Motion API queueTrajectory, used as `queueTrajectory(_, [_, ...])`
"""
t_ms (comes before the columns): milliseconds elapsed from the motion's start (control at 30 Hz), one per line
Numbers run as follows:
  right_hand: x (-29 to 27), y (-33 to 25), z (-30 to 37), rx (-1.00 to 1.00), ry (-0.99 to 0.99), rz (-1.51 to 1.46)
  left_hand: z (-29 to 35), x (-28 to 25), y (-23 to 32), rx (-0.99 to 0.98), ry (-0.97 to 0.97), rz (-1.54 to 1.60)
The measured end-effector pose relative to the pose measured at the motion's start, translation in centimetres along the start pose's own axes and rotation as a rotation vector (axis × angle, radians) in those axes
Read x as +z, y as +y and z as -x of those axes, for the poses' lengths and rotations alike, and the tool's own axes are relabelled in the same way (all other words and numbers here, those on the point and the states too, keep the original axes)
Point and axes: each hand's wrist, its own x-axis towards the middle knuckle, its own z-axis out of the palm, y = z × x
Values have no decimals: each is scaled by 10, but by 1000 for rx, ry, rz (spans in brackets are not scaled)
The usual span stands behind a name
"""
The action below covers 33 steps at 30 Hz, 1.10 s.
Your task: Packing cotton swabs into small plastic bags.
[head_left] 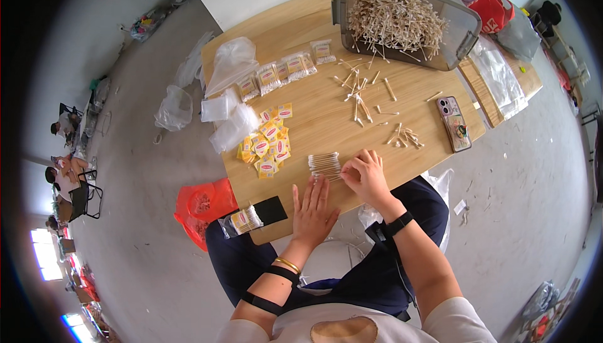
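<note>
A row of cotton swabs [323, 162] lies side by side on the wooden table in front of me. My left hand [312, 208] is flat with its fingers stretched out, the tips touching the near edge of that row. At the row's right end, my right hand [366, 178] is closed in a pinch, thumb against forefinger; whatever it holds is too small to make out. Left of the row is a heap of yellow and white printed cards [270, 142]. A filled bag of swabs [245, 219] rests on a black pad [271, 211] at the table's near left corner.
A grey bin [461, 26] tipped toward me holds a mass of swabs at the back right. Loose swabs [359, 95] lie scattered before it. Packed bags [270, 78] stand in a row beside clear plastic bags [232, 60]. A phone [453, 123] lies near the right edge.
</note>
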Motion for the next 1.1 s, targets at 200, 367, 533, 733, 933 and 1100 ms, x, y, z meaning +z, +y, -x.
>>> queueTrajectory(200, [-36,-27,0,22,-85,-115,-3,-28,-4,-200,443,243])
queueTrajectory(367, [-70,-75,13,-102,-73,-215,0,-76,-8,-385,165,1111])
queueTrajectory(533, [-95,-114,32,-146,-38,-239,15,-137,28,-328,104,1194])
queueTrajectory(733, [-110,-155,48,-45,-39,-441,30,-188,46,94,320,645])
queueTrajectory(933, [-120,-178,61,31,-93,-637,45,-220,64,168,415,508])
queueTrajectory(1100, [-118,-187,68,7,-50,-732,52,-226,77,187,466,532])
